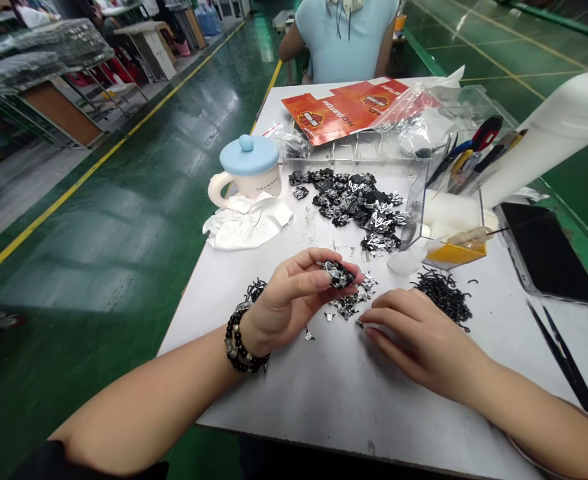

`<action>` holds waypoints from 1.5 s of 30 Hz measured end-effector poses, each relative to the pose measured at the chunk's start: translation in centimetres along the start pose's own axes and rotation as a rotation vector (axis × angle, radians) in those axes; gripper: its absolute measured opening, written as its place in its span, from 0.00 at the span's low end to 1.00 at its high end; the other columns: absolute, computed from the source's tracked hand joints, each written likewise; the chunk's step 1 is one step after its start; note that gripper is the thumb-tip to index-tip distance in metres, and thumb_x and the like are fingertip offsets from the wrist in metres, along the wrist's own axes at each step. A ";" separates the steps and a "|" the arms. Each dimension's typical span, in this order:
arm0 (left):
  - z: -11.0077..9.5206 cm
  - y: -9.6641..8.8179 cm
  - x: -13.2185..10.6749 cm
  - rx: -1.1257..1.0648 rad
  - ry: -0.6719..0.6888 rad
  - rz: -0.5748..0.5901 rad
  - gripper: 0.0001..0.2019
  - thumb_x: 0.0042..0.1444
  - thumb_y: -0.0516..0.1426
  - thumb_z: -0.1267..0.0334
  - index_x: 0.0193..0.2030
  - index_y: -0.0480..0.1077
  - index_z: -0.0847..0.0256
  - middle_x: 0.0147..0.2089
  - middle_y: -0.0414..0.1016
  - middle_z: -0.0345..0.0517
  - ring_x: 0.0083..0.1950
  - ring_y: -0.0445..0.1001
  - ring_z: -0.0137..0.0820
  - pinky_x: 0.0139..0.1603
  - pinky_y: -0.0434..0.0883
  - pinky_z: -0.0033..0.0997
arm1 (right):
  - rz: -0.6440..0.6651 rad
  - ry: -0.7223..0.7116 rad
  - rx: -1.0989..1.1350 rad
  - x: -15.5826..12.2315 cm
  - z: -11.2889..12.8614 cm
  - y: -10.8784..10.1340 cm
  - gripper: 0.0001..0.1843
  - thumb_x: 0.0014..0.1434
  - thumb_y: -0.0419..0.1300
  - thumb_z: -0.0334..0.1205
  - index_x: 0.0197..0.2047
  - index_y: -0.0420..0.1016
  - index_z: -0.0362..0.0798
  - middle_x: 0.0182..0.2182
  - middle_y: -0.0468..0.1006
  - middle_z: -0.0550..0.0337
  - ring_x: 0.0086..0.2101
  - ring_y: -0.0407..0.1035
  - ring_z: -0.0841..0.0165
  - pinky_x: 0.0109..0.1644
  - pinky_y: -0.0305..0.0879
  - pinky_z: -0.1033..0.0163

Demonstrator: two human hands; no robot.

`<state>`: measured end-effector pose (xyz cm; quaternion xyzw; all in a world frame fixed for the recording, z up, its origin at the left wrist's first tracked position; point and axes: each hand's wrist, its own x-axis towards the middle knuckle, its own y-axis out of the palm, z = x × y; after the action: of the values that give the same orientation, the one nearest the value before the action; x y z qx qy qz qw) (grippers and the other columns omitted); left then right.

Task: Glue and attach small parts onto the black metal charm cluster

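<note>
My left hand, with a dark bead bracelet at the wrist, pinches a small black-and-silver metal badge between thumb and fingers, just above the white table. My right hand lies low on the table beside it, fingers together, its fingertips touching a small piece at the edge of a little heap of silver bits. A larger pile of black-and-silver badges lies farther back. A heap of thin black pieces sits to the right of my right hand.
A blue-lidded mug stands on a white cloth at the left. Clear plastic boxes hold tools and a yellow tray. Orange printed cartons lie at the back. A phone and black tweezers lie right. A person in light blue sits beyond.
</note>
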<state>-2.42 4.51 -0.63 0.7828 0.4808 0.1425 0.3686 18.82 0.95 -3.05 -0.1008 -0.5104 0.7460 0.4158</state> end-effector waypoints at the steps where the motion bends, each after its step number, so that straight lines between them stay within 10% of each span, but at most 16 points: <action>1: -0.1 -0.1 0.1 0.001 0.006 -0.013 0.13 0.45 0.65 0.63 0.38 0.72 0.61 0.38 0.79 0.44 0.42 0.76 0.32 0.50 0.70 0.33 | 0.014 0.025 -0.014 0.1 0.1 0.3 0.07 0.61 0.53 0.31 0.43 0.70 0.48 0.36 0.72 0.54 0.36 0.67 0.63 0.39 0.62 0.57; 11: 0.2 -0.3 0.3 0.056 -0.005 -0.015 0.12 0.45 0.65 0.64 0.38 0.72 0.61 0.38 0.79 0.44 0.41 0.76 0.32 0.51 0.68 0.35 | -0.036 0.122 0.057 0.4 0.2 0.9 0.08 0.63 0.51 0.31 0.37 0.71 0.46 0.33 0.73 0.54 0.35 0.66 0.64 0.38 0.61 0.57; 21: 1.7 0.0 -0.6 0.113 -0.103 0.141 0.14 0.45 0.66 0.68 0.40 0.73 0.63 0.41 0.79 0.47 0.50 0.74 0.34 0.57 0.66 0.35 | -0.195 0.531 0.694 0.7 0.7 -1.9 0.07 0.61 0.60 0.44 0.37 0.76 0.52 0.33 0.78 0.62 0.34 0.72 0.70 0.34 0.67 0.68; 30: 2.1 0.3 -1.0 0.075 -0.138 0.125 0.14 0.45 0.66 0.68 0.40 0.72 0.64 0.42 0.78 0.48 0.47 0.76 0.33 0.52 0.69 0.34 | -0.416 0.099 0.162 0.3 1.0 -1.1 0.12 0.58 0.60 0.25 0.44 0.74 0.47 0.34 0.77 0.60 0.34 0.71 0.71 0.37 0.68 0.66; 38: 2.2 0.3 -1.8 0.259 -0.043 0.213 0.16 0.46 0.65 0.75 0.42 0.71 0.62 0.45 0.78 0.48 0.59 0.70 0.38 0.64 0.62 0.42 | -0.485 0.161 0.044 0.5 1.3 -0.9 0.05 0.57 0.62 0.29 0.37 0.73 0.48 0.32 0.77 0.61 0.34 0.71 0.70 0.39 0.68 0.65; 45: 2.2 0.6 -2.0 0.504 0.130 0.272 0.19 0.44 0.64 0.78 0.43 0.72 0.61 0.46 0.76 0.49 0.63 0.65 0.42 0.65 0.62 0.46 | -0.403 0.489 0.334 0.3 1.2 -1.2 0.03 0.56 0.65 0.42 0.34 0.75 0.54 0.31 0.77 0.66 0.31 0.70 0.73 0.34 0.67 0.69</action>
<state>-1.80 1.64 -1.46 0.8961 0.4143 0.1164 0.1083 18.60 0.47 -1.38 -0.1042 -0.2766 0.6759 0.6751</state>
